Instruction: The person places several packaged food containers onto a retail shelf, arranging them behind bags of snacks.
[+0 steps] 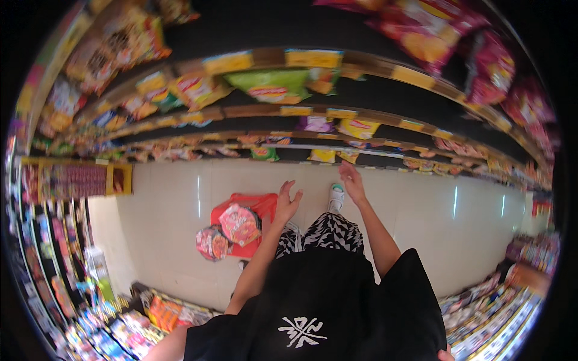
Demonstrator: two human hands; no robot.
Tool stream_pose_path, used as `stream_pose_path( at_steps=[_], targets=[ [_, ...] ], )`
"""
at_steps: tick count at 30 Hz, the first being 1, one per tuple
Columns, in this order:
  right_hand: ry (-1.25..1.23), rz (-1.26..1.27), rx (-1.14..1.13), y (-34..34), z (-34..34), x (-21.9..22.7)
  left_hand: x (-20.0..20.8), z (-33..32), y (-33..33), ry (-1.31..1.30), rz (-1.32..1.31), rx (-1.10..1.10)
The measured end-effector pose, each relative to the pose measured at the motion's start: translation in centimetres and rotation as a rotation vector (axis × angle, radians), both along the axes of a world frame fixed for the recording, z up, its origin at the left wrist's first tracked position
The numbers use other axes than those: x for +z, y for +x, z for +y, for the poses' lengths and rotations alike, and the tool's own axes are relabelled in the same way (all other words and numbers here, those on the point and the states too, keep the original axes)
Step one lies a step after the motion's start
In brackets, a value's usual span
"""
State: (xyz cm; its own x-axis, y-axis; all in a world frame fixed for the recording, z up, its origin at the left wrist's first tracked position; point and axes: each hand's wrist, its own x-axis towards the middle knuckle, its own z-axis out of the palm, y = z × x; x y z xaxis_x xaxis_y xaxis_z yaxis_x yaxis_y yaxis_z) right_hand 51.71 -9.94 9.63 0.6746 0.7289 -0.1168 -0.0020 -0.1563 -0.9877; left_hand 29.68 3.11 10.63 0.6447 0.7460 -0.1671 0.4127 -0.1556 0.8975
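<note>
My left hand (288,203) is held out over the floor, fingers spread, holding nothing. To its left is a red basket or bag (267,206) standing on the floor; which of the two I cannot tell. Two round, bowl-shaped packages rest in or against it: one with a pink lid (241,224), and a darker one with a red and white lid (212,242). My right hand (351,180) reaches forward with its fingers stretched out, empty. It is nearest the lower shelf's small yellow snack bags (348,156), apparently without touching them.
Ahead rises a dark shelf unit (385,96) with several tiers, holding a green chip bag (268,85), a purple bag (317,123) and large magenta bags (490,66). A yellow-framed display (75,179) stands left. Packed shelves (494,319) lie behind. My white shoe (336,195) is on the tiles.
</note>
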Motion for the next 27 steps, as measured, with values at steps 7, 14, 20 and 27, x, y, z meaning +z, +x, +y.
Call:
stream_pose_path(
  at_steps=[7, 14, 20, 27],
  targets=[
    [0.337, -0.106, -0.454, 11.7, -7.0, 11.6, 10.4, -2.2, 14.5, -0.319, -0.293, -0.354],
    [0.506, -0.115, -0.876, 26.4, -13.3, 20.2, 17.3, -4.6, 28.2, -0.214, -0.452, -0.596],
    [0.756, -0.09, -1.003, 38.0, -16.0, 23.3, 21.3, -6.9, 37.0, -0.195, -0.423, -0.688],
    [0.8, 0.035, -0.766, 44.8, -16.6, 22.9, 23.0, -9.9, 44.6, -0.372, -0.381, -0.668]
  ],
)
